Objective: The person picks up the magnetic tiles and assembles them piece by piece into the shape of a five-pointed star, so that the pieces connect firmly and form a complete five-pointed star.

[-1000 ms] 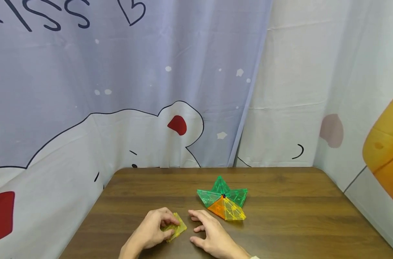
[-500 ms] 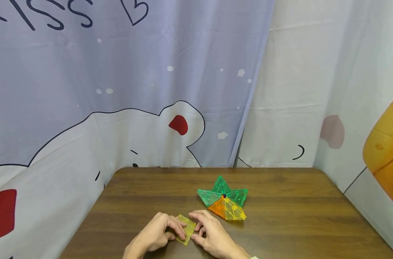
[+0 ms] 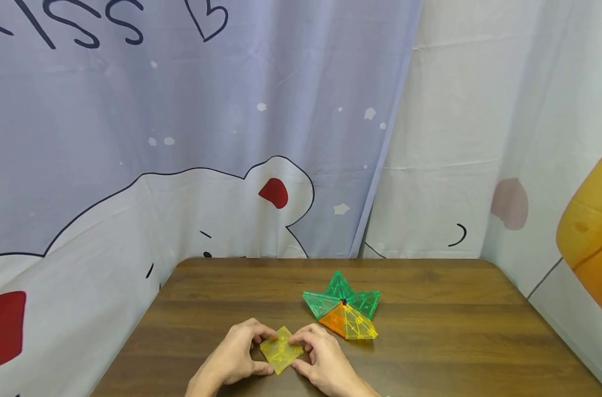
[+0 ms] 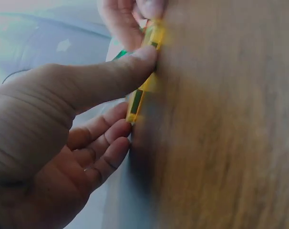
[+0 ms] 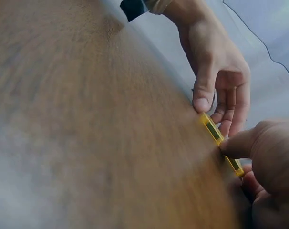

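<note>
A translucent yellow magnetic tile (image 3: 280, 353) lies on the wooden table, seen as a diamond from the head. My left hand (image 3: 236, 351) pinches its left side between thumb and fingers. From the other side my right hand (image 3: 327, 357) grips it, thumb low and forefinger on the upper right edge. In the left wrist view the tile (image 4: 136, 104) shows edge-on, with dark magnet strips inside its rim. A star-like piece of joined tiles rests just beyond the right hand, with green tiles (image 3: 364, 301), an orange tile (image 3: 333, 319) and a yellow tile (image 3: 359, 324).
The brown wooden table (image 3: 455, 331) reaches back to a printed curtain (image 3: 221, 121) hanging behind it. White curtain cloth (image 3: 544, 165) also hangs along the right side.
The left hand has brought the yellow tile rightward to the right hand, which now holds it too. The tile has turned to a diamond and its face is more exposed. The joined tiles stay put.
</note>
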A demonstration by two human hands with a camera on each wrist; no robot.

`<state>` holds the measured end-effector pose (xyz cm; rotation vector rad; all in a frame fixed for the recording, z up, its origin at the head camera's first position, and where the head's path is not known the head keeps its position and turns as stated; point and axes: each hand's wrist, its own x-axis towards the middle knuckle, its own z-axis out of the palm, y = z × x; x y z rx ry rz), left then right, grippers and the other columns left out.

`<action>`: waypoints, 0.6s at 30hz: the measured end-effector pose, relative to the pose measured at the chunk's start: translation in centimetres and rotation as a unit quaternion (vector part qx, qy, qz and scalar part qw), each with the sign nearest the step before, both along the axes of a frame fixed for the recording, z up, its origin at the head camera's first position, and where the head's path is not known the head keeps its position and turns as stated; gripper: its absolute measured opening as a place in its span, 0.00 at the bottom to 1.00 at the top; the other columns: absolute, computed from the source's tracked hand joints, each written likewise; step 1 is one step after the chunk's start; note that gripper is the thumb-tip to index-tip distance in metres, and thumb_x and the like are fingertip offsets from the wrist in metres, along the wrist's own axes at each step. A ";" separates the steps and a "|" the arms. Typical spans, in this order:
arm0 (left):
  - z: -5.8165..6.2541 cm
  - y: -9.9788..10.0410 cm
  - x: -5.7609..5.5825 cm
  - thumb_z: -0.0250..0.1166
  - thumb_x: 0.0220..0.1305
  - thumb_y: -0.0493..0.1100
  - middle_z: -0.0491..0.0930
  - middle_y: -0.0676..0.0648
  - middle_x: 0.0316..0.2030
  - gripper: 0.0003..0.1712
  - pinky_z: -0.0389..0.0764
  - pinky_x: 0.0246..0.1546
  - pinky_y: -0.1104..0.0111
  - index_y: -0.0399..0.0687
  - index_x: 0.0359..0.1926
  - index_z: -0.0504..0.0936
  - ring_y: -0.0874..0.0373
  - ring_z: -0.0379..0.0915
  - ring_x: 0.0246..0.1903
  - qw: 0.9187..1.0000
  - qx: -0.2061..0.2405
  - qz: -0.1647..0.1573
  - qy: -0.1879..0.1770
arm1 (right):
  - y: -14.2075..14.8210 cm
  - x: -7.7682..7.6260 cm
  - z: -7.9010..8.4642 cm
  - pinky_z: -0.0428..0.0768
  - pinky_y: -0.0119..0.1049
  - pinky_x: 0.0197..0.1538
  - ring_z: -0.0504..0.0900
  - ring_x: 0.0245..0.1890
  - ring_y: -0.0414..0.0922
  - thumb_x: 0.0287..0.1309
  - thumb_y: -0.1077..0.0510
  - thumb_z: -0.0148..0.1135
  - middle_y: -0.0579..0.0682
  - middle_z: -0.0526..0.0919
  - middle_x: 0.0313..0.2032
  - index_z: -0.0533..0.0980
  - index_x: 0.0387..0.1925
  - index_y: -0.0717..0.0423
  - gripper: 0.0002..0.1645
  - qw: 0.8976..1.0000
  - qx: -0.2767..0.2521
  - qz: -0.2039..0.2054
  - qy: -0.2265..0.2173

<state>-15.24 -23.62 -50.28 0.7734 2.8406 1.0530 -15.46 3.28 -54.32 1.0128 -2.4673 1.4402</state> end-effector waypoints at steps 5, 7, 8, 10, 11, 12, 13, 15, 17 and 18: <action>-0.4 0.4 -0.1 0.94 0.45 0.44 0.80 0.54 0.44 0.30 0.83 0.46 0.66 0.58 0.47 0.87 0.60 0.77 0.45 1.000 0.021 0.002 -0.002 | 0.0 -0.1 -0.1 0.88 0.31 0.46 0.84 0.50 0.41 0.63 0.65 0.81 0.52 0.83 0.60 0.88 0.54 0.51 0.19 0.994 -0.076 0.029 -0.075; -0.5 0.5 -0.1 0.94 0.44 0.42 0.79 0.54 0.43 0.30 0.83 0.46 0.67 0.58 0.45 0.85 0.61 0.77 0.44 0.999 0.034 0.001 -0.004 | -0.1 -0.1 -0.1 0.89 0.33 0.51 0.86 0.51 0.43 0.65 0.67 0.80 0.56 0.83 0.61 0.89 0.54 0.54 0.17 0.985 -0.120 0.038 -0.121; -0.5 0.5 -0.2 0.94 0.44 0.41 0.78 0.54 0.43 0.30 0.83 0.45 0.67 0.58 0.44 0.85 0.61 0.77 0.44 0.999 0.041 0.000 -0.006 | -0.1 -0.1 -0.1 0.89 0.33 0.52 0.87 0.51 0.44 0.65 0.67 0.79 0.57 0.83 0.60 0.89 0.54 0.56 0.17 0.979 -0.139 0.039 -0.141; -0.6 0.5 -0.2 0.93 0.44 0.38 0.78 0.53 0.42 0.29 0.84 0.45 0.68 0.57 0.44 0.85 0.62 0.78 0.43 0.998 0.056 -0.003 -0.012 | -0.1 0.0 0.0 0.89 0.32 0.54 0.88 0.50 0.44 0.65 0.68 0.78 0.59 0.84 0.58 0.89 0.53 0.59 0.16 0.970 -0.166 0.036 -0.174; -0.6 0.5 -0.2 0.93 0.45 0.36 0.79 0.52 0.42 0.29 0.84 0.44 0.68 0.56 0.44 0.85 0.61 0.78 0.42 0.998 0.068 -0.003 -0.017 | -0.1 0.0 0.1 0.89 0.32 0.54 0.89 0.50 0.44 0.65 0.68 0.78 0.60 0.84 0.57 0.89 0.53 0.61 0.15 0.966 -0.175 0.034 -0.185; -0.5 0.5 -0.2 0.92 0.46 0.35 0.79 0.51 0.43 0.28 0.85 0.44 0.68 0.55 0.45 0.86 0.61 0.78 0.42 0.996 0.082 -0.002 -0.024 | -0.1 0.1 0.3 0.89 0.32 0.54 0.89 0.49 0.44 0.65 0.69 0.78 0.60 0.85 0.55 0.89 0.53 0.62 0.16 0.963 -0.183 0.032 -0.196; -0.4 0.4 -0.2 0.90 0.48 0.33 0.79 0.50 0.43 0.27 0.86 0.44 0.69 0.54 0.45 0.86 0.60 0.79 0.42 0.994 0.100 -0.001 -0.036 | 0.0 0.1 0.4 0.89 0.32 0.54 0.90 0.49 0.45 0.65 0.69 0.79 0.60 0.86 0.54 0.89 0.53 0.64 0.16 0.960 -0.190 0.030 -0.204; -0.1 0.4 -0.3 0.87 0.54 0.31 0.80 0.46 0.45 0.23 0.87 0.44 0.70 0.49 0.48 0.88 0.58 0.79 0.44 0.987 0.148 0.002 -0.063 | 0.2 0.0 0.8 0.89 0.32 0.54 0.91 0.48 0.45 0.65 0.69 0.78 0.63 0.88 0.53 0.88 0.54 0.66 0.17 0.954 -0.204 0.030 -0.218; 0.2 0.4 -0.2 0.83 0.60 0.30 0.81 0.41 0.49 0.20 0.89 0.46 0.70 0.43 0.52 0.88 0.56 0.81 0.46 0.973 0.211 0.006 -0.096 | 0.5 -0.1 1.3 0.89 0.32 0.54 0.91 0.49 0.44 0.65 0.69 0.78 0.66 0.89 0.53 0.87 0.55 0.68 0.18 0.948 -0.222 0.033 -0.225; 0.3 0.4 -0.2 0.81 0.63 0.31 0.83 0.39 0.51 0.18 0.89 0.47 0.69 0.39 0.53 0.88 0.55 0.83 0.47 0.965 0.239 0.007 -0.109 | 0.6 -0.2 1.6 0.89 0.32 0.54 0.91 0.49 0.44 0.66 0.69 0.77 0.68 0.89 0.53 0.86 0.56 0.70 0.19 0.945 -0.235 0.035 -0.226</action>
